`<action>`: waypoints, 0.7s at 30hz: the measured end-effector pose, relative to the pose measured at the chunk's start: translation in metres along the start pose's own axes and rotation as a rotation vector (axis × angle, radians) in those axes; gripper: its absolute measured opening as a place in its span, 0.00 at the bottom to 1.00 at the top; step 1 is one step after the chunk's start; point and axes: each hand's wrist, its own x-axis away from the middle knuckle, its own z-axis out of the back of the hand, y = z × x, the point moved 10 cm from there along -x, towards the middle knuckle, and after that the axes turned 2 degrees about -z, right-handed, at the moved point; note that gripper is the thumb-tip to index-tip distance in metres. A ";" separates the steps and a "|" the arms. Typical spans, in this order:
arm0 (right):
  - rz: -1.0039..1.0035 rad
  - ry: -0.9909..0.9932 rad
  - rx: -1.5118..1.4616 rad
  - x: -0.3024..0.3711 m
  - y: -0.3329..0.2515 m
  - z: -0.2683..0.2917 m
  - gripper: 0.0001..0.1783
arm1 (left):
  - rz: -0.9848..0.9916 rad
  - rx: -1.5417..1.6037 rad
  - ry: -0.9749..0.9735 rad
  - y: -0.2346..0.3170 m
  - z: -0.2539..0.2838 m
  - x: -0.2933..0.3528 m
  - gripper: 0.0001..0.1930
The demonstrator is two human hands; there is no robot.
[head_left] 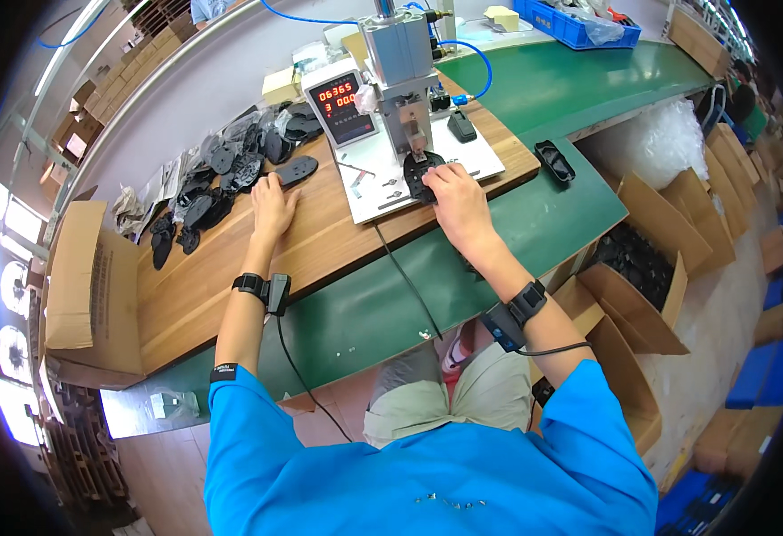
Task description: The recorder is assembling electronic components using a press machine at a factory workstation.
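Note:
Under the head of a small bench press (400, 80), a black oval plastic part (416, 171) lies on the white base plate (365, 204). The fingers of my right hand (458, 204) are closed on its near right edge. My left hand (273, 210) is over the wooden board with its thumb apart from the fingers. Its fingertips are at the near end of another flat black oval part (298, 170), and a firm grip does not show. Small metal pieces (393, 183) lie on the base plate. Both wrists wear black strapped devices with cables.
Black plastic parts (222, 174) are heaped left of the lit digital display box (338, 103). A cardboard box (92, 286) stands at the left. A black tray-like part (554, 163) lies on the green table (579, 201). Open cartons (633, 295) stand right; a blue crate (579, 31) is behind.

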 end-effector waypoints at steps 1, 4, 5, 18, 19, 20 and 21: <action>0.003 0.003 -0.001 -0.003 0.000 0.000 0.10 | -0.012 -0.013 0.080 -0.004 0.005 -0.001 0.27; 0.006 0.003 -0.008 -0.005 -0.005 -0.001 0.10 | -0.006 -0.078 0.199 -0.028 -0.004 -0.004 0.37; 0.005 -0.013 -0.024 -0.005 -0.008 -0.003 0.10 | 0.038 -0.058 0.117 -0.044 -0.012 -0.004 0.36; -0.011 0.008 -0.021 -0.005 -0.002 0.001 0.07 | -0.042 0.173 -0.109 0.021 -0.006 -0.022 0.26; -0.006 0.018 -0.034 -0.007 -0.003 0.001 0.07 | -0.020 0.123 -0.143 0.018 -0.005 -0.024 0.28; 0.004 0.031 -0.045 -0.009 -0.005 0.001 0.07 | 0.069 0.118 -0.073 0.010 0.003 -0.021 0.24; 0.007 0.042 -0.054 -0.008 -0.005 0.001 0.07 | 0.142 0.233 -0.015 0.005 0.009 -0.016 0.22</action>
